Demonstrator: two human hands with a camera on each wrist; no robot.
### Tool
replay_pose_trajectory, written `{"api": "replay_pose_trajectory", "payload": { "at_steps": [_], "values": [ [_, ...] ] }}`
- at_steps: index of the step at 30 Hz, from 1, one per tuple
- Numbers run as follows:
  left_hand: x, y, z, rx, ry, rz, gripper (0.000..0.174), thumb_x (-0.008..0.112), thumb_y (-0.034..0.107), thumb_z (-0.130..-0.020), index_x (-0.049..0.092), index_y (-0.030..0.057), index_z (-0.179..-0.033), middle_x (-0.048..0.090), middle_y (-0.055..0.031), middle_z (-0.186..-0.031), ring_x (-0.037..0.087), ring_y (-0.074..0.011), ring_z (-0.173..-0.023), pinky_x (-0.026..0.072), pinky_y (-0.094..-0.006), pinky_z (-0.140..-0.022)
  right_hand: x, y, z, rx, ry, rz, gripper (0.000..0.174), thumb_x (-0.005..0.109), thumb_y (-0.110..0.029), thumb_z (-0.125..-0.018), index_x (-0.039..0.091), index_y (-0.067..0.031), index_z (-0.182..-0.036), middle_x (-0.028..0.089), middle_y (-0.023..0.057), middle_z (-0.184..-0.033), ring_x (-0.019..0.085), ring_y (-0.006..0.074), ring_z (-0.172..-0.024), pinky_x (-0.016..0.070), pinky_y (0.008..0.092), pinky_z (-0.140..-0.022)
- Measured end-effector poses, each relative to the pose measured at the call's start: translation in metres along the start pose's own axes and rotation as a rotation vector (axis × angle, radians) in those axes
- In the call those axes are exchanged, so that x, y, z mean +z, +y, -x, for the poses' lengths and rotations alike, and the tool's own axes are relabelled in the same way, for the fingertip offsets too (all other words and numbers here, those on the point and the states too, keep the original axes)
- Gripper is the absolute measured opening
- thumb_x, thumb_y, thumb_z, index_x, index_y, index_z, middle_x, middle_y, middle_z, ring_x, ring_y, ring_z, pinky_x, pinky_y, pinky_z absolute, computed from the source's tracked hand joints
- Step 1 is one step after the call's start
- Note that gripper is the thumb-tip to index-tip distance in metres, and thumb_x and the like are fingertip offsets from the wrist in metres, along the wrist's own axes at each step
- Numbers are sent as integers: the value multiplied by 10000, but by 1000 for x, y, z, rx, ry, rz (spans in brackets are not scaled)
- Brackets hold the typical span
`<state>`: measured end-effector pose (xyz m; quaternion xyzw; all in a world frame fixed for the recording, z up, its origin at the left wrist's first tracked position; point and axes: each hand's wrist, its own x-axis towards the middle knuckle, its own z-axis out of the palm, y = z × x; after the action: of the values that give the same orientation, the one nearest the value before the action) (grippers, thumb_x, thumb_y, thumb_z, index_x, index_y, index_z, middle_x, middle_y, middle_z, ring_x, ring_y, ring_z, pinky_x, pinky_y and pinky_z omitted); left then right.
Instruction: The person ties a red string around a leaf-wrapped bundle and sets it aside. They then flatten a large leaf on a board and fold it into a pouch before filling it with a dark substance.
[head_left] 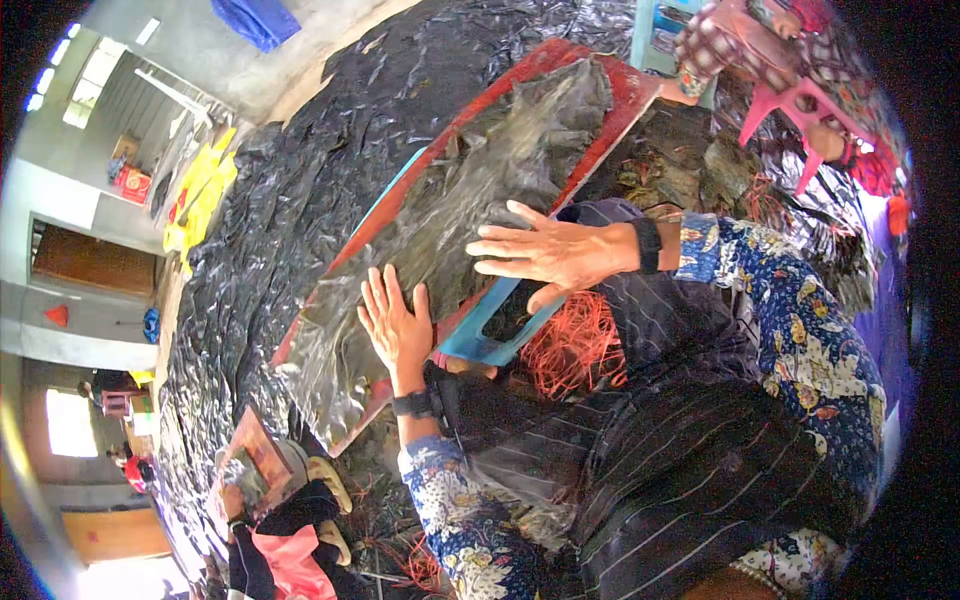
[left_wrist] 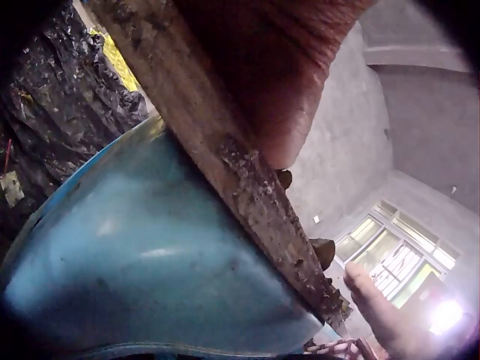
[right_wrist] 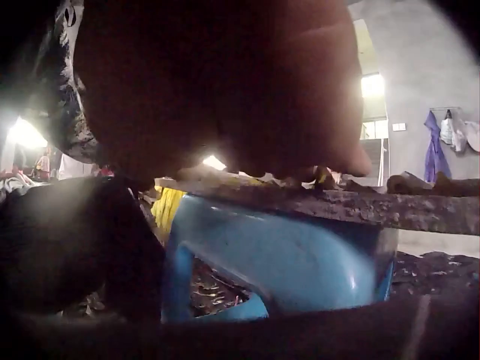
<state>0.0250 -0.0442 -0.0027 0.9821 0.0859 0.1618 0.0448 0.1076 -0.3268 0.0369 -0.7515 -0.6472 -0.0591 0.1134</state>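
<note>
A stack of large, dark, wrinkled leaves (head_left: pixel 470 170) lies spread lengthwise over a long red board (head_left: pixel 625 105). Under the board stands a blue plastic stool (head_left: pixel 482 335); its curved side also fills much of the left wrist view. My left hand (head_left: pixel 398 328) rests on the leaves near their lower end, fingers straight and pointing away from me. Farther up, my right hand (head_left: pixel 560 250) lies over the near side of the leaves with its fingers extended. In the right wrist view the hand is a dark shape above the board's edge (right_wrist: pixel 420 210).
Dark sheet-like material (head_left: pixel 250 250) covers the floor beyond the board. Red string (head_left: pixel 575 350) lies in a heap by the stool. One person sits by a pink stool (head_left: pixel 800 110) at upper right; another works at a small board (head_left: pixel 262 450) at lower left.
</note>
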Motion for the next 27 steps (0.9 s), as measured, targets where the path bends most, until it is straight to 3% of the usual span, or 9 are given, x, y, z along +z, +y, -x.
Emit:
{"api": "replay_pose_trajectory", "payload": {
  "at_steps": [5,8,12,15,21,23,25,26,27],
  "values": [
    [3,-2,-1,6,-4,9,600,467,446,-931,351,148,-1440,281,-113,-1520,247,-326,-1399,186,-508,-1123,24,-4,-62,-92,124,11,856,484,-628,-846,294,-40,-1438,254,170,-1512,225,345,-1405,166,644,-1078],
    [3,-3,0,-18,-6,23,619,470,428,-928,314,140,-1454,238,-122,-1534,215,-325,-1412,172,-510,-1130,46,-4,-86,-62,-3,38,892,492,-654,-828,274,-54,-1451,242,171,-1516,213,355,-1409,160,674,-1065],
    [1,-7,6,-49,19,23,658,490,442,-917,305,105,-1452,236,-165,-1526,215,-343,-1409,176,-513,-1129,45,-2,-81,-10,-117,-16,900,569,-582,-815,232,-57,-1463,199,142,-1533,187,322,-1423,172,661,-1069],
    [-6,-22,24,-78,38,33,665,508,470,-905,350,94,-1430,278,-171,-1507,242,-350,-1396,183,-517,-1122,51,5,-78,-27,-120,-23,916,576,-579,-807,215,-58,-1469,196,131,-1536,166,316,-1430,166,664,-1070],
    [-39,-84,89,-189,20,-24,568,492,384,-928,387,110,-1414,342,-151,-1480,292,-345,-1372,224,-480,-1113,57,9,-76,-44,-115,-1,929,535,-621,-813,198,-65,-1477,158,116,-1553,138,306,-1438,137,655,-1083],
    [-43,-116,119,-321,58,-113,536,491,367,-931,414,114,-1397,358,-143,-1473,301,-357,-1366,233,-486,-1106,56,8,-75,-41,-107,22,902,494,-634,-844,211,-53,-1474,175,122,-1550,138,308,-1439,151,665,-1070],
    [-45,-144,153,-445,192,-157,499,491,345,-933,450,99,-1365,395,-156,-1442,339,-370,-1334,261,-497,-1087,51,6,-76,-34,-117,17,914,538,-611,-829,209,-55,-1475,168,116,-1551,148,308,-1434,154,664,-1069],
    [-50,-153,166,-376,281,-144,430,487,330,-940,509,50,-1267,437,-182,-1391,367,-362,-1302,303,-495,-1056,50,7,-76,-37,-112,18,918,549,-607,-824,208,-56,-1475,170,114,-1551,150,308,-1434,157,663,-1068],
    [-36,-171,184,-444,456,-28,412,491,327,-944,521,-28,-1152,495,-222,-1302,459,-388,-1193,355,-495,-1005,51,7,-75,-42,-110,19,922,560,-602,-820,208,-57,-1475,172,113,-1551,151,308,-1433,160,663,-1068]
  ]
}}
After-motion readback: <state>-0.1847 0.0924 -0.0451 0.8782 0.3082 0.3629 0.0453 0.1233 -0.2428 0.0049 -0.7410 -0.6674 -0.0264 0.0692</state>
